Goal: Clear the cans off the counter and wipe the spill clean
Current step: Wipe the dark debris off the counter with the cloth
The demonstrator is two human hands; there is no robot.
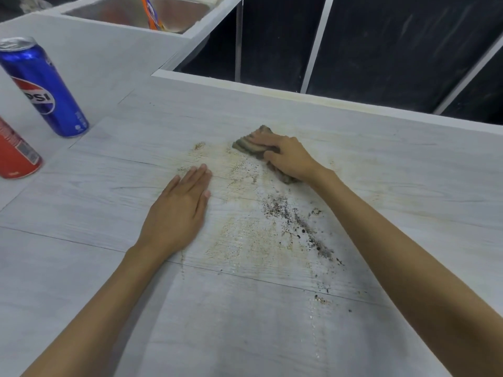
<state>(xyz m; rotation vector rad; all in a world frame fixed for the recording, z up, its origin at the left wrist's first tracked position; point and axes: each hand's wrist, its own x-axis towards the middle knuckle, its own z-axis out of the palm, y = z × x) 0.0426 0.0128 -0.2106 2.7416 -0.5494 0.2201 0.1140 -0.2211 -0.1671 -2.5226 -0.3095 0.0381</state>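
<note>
A yellowish spill with dark specks [253,221] is smeared over the middle of the pale wood-grain counter [81,254]. My right hand [290,157] grips a dirty brownish cloth [249,144] and presses it on the far edge of the spill. My left hand [181,210] lies flat on the counter, fingers straight, just left of the stain. A blue Pepsi can [45,88] stands upright at the far left. A red can [16,153] stands in front of it, cut off by the frame's left edge.
A steel sink [187,14] sits in the raised counter section at the back, with an orange can [151,13] inside it. The counter's far edge [340,102] drops off to a dark floor behind.
</note>
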